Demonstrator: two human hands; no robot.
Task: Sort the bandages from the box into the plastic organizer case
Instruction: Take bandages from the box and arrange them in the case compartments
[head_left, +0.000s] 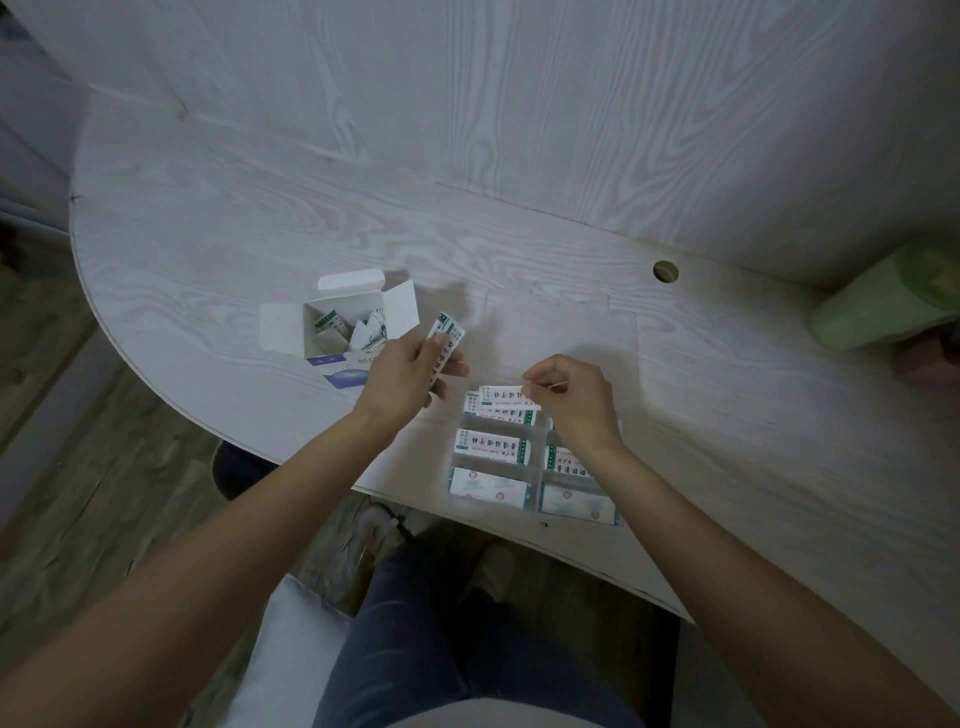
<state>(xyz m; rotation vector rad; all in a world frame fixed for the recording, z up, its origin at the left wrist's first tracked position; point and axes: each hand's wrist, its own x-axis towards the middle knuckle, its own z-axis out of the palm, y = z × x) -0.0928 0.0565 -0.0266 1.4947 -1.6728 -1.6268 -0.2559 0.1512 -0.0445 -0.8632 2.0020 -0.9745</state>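
Pale wood-grain table (218, 249) fills the frame under you, its curved edge running down toward the lower right. Left of centre sits the open bandage box (340, 325), flaps spread, a few wrapped strips still poking up inside. Just right of it, your left hand (408, 376) grips a small stack of bandages (444, 340), fingers curled round them, tilted up off the table. Centre right, your right hand (569, 400) pinches one bandage (501, 394) by its end, right over the top compartment of the clear organizer case (537, 475). Below your wrist, the case's compartments already hold bandages lying flat. Far right, a green object (883, 301) sits blurred at the edge.
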